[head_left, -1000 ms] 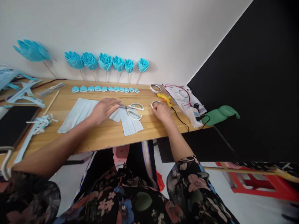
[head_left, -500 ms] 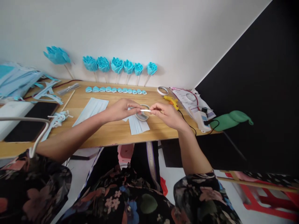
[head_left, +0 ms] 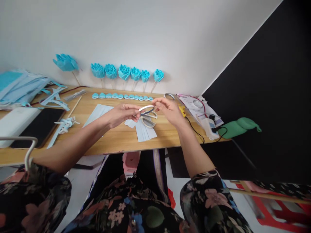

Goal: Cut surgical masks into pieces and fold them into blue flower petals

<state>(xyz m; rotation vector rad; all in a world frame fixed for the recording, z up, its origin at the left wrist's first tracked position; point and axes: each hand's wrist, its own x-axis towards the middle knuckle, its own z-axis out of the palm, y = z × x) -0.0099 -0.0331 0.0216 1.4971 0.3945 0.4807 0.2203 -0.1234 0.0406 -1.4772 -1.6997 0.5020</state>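
Both hands are raised over the middle of the wooden table (head_left: 107, 142) and hold a thin white tape roll (head_left: 146, 108) between them. My left hand (head_left: 122, 114) pinches its left edge with closed fingers. My right hand (head_left: 168, 110) grips its right side, fingers curled. Right under the roll lie white-handled scissors (head_left: 148, 121) on a fan of pale blue cut sheets (head_left: 145, 132). A larger pale blue sheet (head_left: 97, 112) lies flat to the left of my left hand.
Blue paper roses on sticks (head_left: 124, 72) lean on the wall, with a row of blue petals (head_left: 121, 96) before them. A second tape roll (head_left: 169, 96), a yellow glue gun (head_left: 181, 109) and its cord sit right. A phone (head_left: 39, 126) and blue strips (head_left: 62, 126) lie left.
My right hand picked the tape roll up off the table at the right and my left hand left the scissors; both now hold the roll, lifted and tilted flatter than half a second ago.
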